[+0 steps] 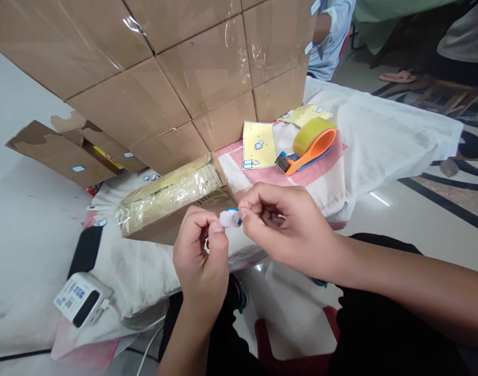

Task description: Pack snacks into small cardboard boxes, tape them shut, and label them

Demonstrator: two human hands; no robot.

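Between both hands is a small white sticker (228,218) with a blue edge. My left hand (202,245) pinches its left end between thumb and index finger. My right hand (288,224) has the blue edge pinched between thumb and fingertip. Just behind my hands lies a long cardboard box (176,201) with clear tape over its top. Beyond my right hand are a yellow sheet (259,144) bearing a few small stickers and an orange tape dispenser (310,151) with a roll of yellowish tape.
A tall stack of taped cartons (207,68) fills the back. On the left are an opened carton (72,156), a black phone-like slab (84,250) and a white device (83,299) with a cable. Another person's sleeve (335,36) shows behind the stack. White cloth (383,125) covers the table.
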